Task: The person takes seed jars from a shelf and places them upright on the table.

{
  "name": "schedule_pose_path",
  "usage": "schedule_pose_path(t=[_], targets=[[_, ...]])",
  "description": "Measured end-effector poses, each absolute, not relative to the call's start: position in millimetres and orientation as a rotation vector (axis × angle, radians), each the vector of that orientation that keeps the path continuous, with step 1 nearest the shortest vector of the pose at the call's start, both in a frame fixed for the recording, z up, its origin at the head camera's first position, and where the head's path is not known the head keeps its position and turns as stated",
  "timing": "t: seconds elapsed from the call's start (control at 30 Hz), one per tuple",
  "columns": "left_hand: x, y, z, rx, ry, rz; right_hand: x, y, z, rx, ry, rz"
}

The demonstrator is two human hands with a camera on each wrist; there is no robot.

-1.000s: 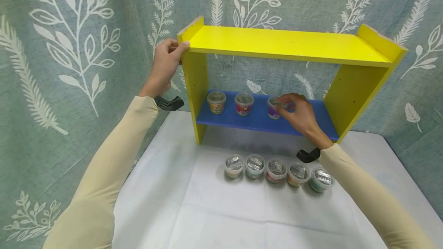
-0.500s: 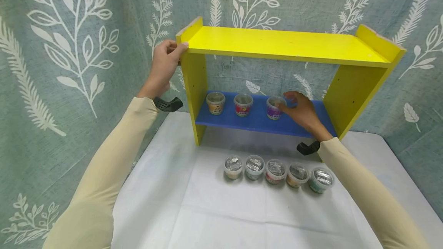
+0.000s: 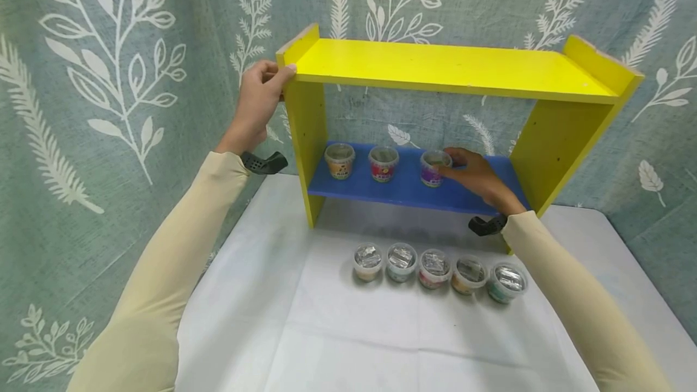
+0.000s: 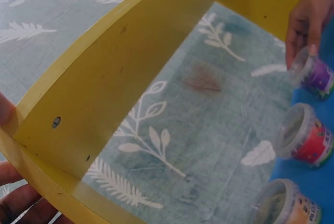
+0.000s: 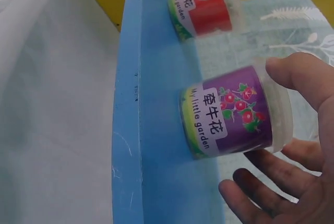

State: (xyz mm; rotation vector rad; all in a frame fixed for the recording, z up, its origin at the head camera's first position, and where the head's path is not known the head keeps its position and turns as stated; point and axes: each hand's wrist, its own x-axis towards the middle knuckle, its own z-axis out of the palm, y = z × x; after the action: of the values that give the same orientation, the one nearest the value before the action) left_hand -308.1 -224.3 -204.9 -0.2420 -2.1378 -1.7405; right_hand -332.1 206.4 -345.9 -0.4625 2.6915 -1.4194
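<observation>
My left hand [image 3: 258, 104] grips the upper left corner of the yellow shelf unit [image 3: 452, 68], thumb on the near face and fingers behind. In the left wrist view its fingers [image 4: 21, 203] show beside the yellow board. On the blue shelf board [image 3: 376, 193], my right hand [image 3: 474, 177] holds the rim of a clear plastic tub with a purple label [image 5: 235, 112]. The thumb lies on one side of the rim, a finger on the other; the remaining fingers are loosely bent. A red-labelled tub [image 3: 383, 165] and an orange-labelled tub [image 3: 340, 162] stand to its left.
Several lidless-looking tubs with silvery packets inside, among them a green-labelled tub [image 3: 506, 283], stand in a row on the white tablecloth [image 3: 381, 343] before the unit. A leaf-patterned green curtain [image 3: 163, 47] hangs behind and at the left.
My right hand's fingers spread away from the purple-labelled tub's rim, then came back in around it. The tub shifted barely, if at all. My left hand keeps its grip on the shelf unit.
</observation>
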Motion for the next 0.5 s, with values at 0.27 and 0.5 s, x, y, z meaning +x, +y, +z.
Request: schedule_pose_path(t=[0.27, 0.5], targets=[[-307.4, -224.0, -204.2, -0.258, -2.120, -1.760, -333.0, 204.6, -347.6, -0.458, 2.670, -1.457], [-307.2, -224.3, -203.7, -0.254, -2.126, -1.751, -335.5, 203.5, -352.2, -0.441, 2.700, -1.450]])
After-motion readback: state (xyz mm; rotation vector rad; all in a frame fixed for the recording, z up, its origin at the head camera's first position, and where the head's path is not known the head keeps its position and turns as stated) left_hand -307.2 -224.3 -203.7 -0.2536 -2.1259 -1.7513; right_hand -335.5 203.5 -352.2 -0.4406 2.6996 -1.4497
